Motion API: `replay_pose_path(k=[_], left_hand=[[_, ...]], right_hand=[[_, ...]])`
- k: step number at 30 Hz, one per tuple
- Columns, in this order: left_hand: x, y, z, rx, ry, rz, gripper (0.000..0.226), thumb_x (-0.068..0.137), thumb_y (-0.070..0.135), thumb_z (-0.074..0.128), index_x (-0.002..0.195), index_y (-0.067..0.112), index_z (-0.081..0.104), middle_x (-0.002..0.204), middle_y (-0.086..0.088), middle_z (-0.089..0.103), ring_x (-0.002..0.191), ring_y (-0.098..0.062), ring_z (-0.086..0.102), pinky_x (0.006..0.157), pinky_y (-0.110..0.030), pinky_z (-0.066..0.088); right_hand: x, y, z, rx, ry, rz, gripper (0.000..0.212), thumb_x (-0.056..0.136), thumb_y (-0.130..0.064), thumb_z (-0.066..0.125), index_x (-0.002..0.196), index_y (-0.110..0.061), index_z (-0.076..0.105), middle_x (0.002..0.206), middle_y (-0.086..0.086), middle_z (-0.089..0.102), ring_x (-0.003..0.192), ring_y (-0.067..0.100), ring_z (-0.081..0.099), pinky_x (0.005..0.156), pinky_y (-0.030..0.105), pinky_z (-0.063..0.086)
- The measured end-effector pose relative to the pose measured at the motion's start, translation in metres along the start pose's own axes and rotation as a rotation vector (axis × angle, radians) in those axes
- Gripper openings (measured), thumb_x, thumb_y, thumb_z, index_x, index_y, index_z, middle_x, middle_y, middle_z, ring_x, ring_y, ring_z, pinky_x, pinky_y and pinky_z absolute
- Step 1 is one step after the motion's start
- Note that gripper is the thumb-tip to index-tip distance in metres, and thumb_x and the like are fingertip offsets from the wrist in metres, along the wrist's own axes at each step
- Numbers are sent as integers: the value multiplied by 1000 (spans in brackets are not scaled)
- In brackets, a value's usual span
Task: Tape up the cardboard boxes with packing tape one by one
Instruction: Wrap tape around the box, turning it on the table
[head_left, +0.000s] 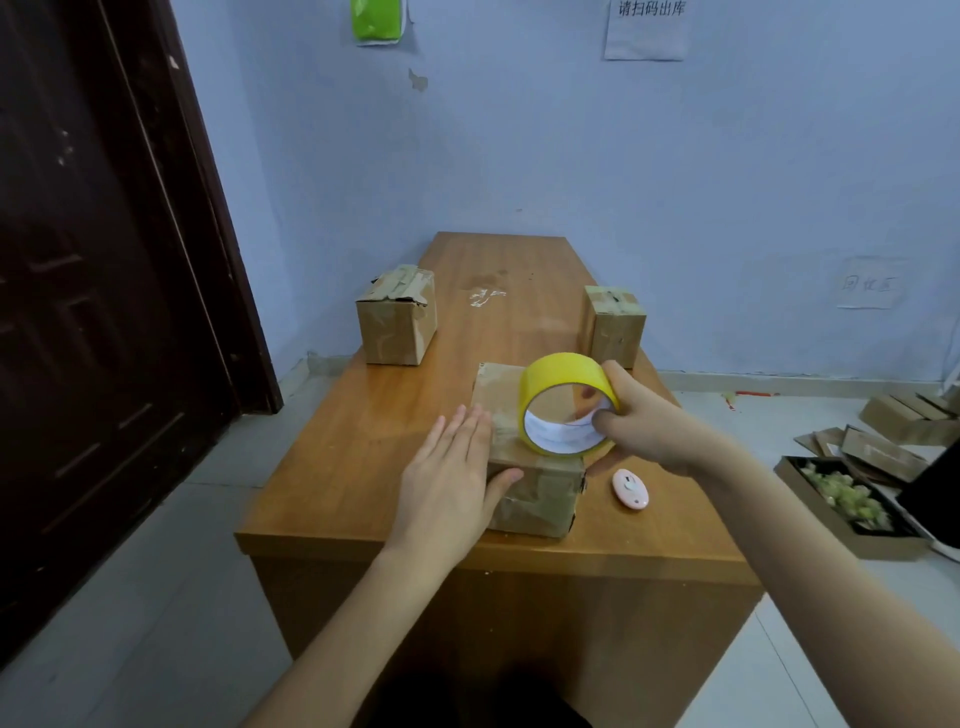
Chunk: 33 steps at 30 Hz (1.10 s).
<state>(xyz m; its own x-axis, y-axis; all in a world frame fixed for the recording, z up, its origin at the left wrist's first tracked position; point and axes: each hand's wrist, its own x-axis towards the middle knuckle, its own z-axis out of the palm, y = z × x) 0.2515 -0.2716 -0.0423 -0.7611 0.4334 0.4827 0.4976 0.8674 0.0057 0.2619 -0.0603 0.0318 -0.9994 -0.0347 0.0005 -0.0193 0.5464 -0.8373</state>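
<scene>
A small cardboard box (535, 493) lies near the front of the wooden table (363, 467). My left hand (452, 478) rests flat against the box's left side, fingers straight, thumb on its front top edge. My right hand (644, 426) grips a yellow roll of packing tape (566, 402), thumb inside the core, and holds it upright on top of the box. Two more cardboard boxes stand farther back: one at the left edge (397, 325) with a rumpled taped top, one at the right edge (615, 325).
A small pink oval cutter (630, 488) lies on the table right of the near box. On the floor to the right are a tray of pale scraps (852, 506) and flattened cardboard (883, 447). A dark door (93, 291) stands on the left.
</scene>
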Motion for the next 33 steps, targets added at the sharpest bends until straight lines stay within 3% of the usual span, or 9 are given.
replay_pose_path(k=[3, 7, 12, 18, 25, 30, 33], left_hand=[[0, 2, 3, -22, 9, -23, 79, 88, 61, 6, 148, 12, 22, 154, -2, 23, 143, -13, 13, 112, -22, -3], [0, 0, 3, -45, 29, -23, 79, 88, 60, 7, 148, 10, 21, 154, -4, 24, 144, -13, 13, 112, -22, -3], [0, 1, 2, 4, 3, -16, 74, 92, 58, 15, 147, 9, 25, 153, -6, 26, 143, -15, 16, 114, -25, 0], [1, 4, 1, 27, 3, -13, 78, 90, 61, 10, 148, 11, 23, 153, -3, 25, 143, -14, 17, 112, -25, -1], [4, 3, -6, 32, 14, 2, 75, 92, 61, 23, 146, 9, 26, 153, -6, 28, 143, -16, 19, 112, -25, -2], [15, 23, -8, 39, 11, 83, 76, 92, 57, 31, 143, 1, 32, 149, -15, 31, 141, -23, 26, 113, -30, 4], [15, 27, -2, 2, 10, 133, 69, 95, 55, 33, 142, 4, 36, 148, -11, 36, 139, -21, 30, 112, -27, 7]], right_hand=[[3, 4, 7, -48, 104, 16, 3, 95, -10, 43, 96, -10, 41, 88, 8, 45, 79, 22, 52, 47, 24, 53], [9, 8, 20, -94, 201, -8, 9, 92, -13, 51, 98, -10, 45, 91, 8, 52, 80, 23, 56, 57, 36, 58], [10, 3, 10, -25, 152, 29, 8, 93, 0, 40, 92, -7, 45, 97, 10, 53, 87, 27, 55, 46, 21, 52], [-5, 12, -11, 2, 126, 99, 16, 91, 6, 36, 93, -8, 43, 107, 10, 58, 97, 31, 57, 55, 37, 59], [-2, 13, 12, 225, 289, 89, 18, 92, 3, 44, 104, -10, 48, 89, 3, 56, 78, 14, 54, 37, 16, 45], [-2, 15, 11, 212, 307, 105, 17, 93, 7, 37, 100, -4, 47, 84, 5, 55, 74, 15, 52, 35, 14, 42], [0, 13, 6, 140, 256, 97, 20, 91, 10, 36, 95, -6, 47, 93, 10, 56, 79, 21, 56, 39, 17, 47]])
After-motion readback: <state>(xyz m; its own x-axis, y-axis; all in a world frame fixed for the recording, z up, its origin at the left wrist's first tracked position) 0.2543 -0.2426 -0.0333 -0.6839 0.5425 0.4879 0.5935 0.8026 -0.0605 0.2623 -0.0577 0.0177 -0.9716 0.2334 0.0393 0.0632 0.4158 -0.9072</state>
